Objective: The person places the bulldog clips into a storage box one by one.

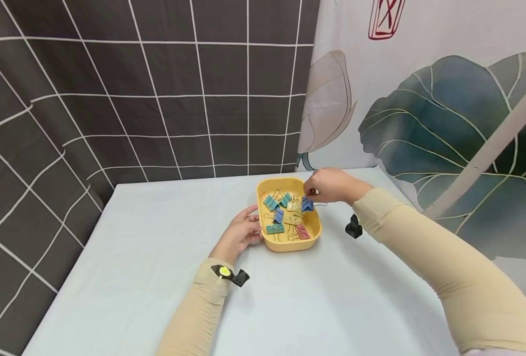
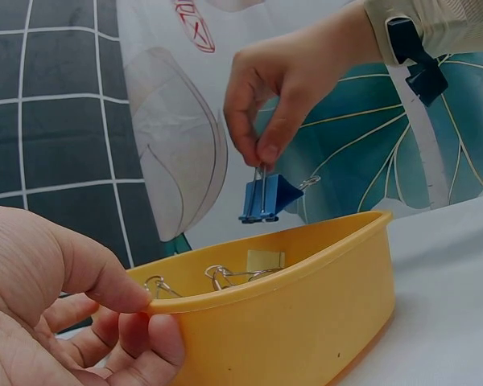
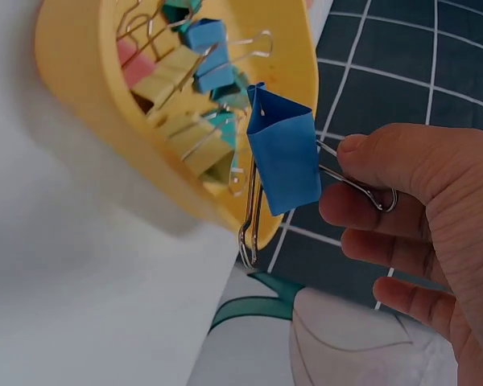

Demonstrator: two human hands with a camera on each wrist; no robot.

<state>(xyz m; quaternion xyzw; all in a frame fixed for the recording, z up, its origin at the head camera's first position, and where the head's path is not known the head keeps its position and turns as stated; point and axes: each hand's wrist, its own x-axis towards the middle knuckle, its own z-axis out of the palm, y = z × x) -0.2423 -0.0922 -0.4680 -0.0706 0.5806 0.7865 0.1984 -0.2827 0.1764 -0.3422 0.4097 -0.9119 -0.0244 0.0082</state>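
Observation:
My right hand (image 1: 331, 185) pinches a blue binder clip (image 2: 264, 199) by one wire handle, between thumb and fingertips. In the left wrist view this clip hangs above the rim of a yellow plastic bin (image 2: 298, 322); its other handle sticks out sideways. Beside the bin's left wall, my left hand (image 1: 240, 231) touches the rim and outer side with its thumb and fingers. Several binder clips lie jumbled inside: teal (image 1: 275, 229), another blue clip (image 3: 211, 55), pale yellow clips (image 3: 197, 145) and a pink clip (image 1: 302, 232).
The bin stands on a white-covered table (image 1: 156, 257), near its back edge. Behind it hang a dark gridded cloth (image 1: 169, 113) and a pale cloth with a large leaf print (image 1: 445, 109). Each wrist carries a small black device (image 1: 354, 227).

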